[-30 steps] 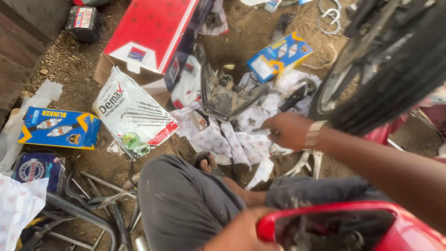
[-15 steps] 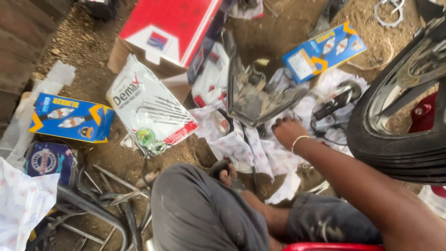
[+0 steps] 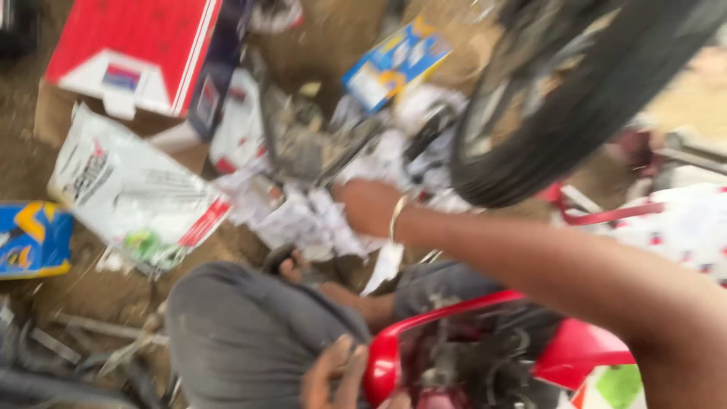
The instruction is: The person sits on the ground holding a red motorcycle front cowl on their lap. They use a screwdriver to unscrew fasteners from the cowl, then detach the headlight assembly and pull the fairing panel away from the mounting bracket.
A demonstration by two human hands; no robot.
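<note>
- Head view, blurred by motion: the right hand point(image 3: 369, 206), a thin bangle point(image 3: 395, 218) at its wrist, reaches away from the person onto a heap of crumpled printed papers point(image 3: 318, 216) in the middle of the dirt ground point(image 3: 83, 284). Its fingers are turned down into the papers and hidden, so whether they grasp anything cannot be told.
- Just beyond the papers lies a dark metal engine part point(image 3: 303, 144), touching the heap.
- The left hand point(image 3: 333, 375) sits at the near edge, fingers loosely bent, resting beside the rim of a red plastic motorcycle part point(image 3: 394, 344); it seems to touch the rim, but the blur leaves any clasp unclear.
- A grey-trousered knee point(image 3: 242, 333) fills the near middle.
- Far right, a black motorcycle tyre point(image 3: 575, 113) stands over the ground, above the right forearm.
- Far left, a red and white carton point(image 3: 136, 53); nearer, a white plastic packet point(image 3: 129, 193); at the left edge a blue and yellow box point(image 3: 30, 238). Another blue and yellow box point(image 3: 394, 64) lies far centre.
</note>
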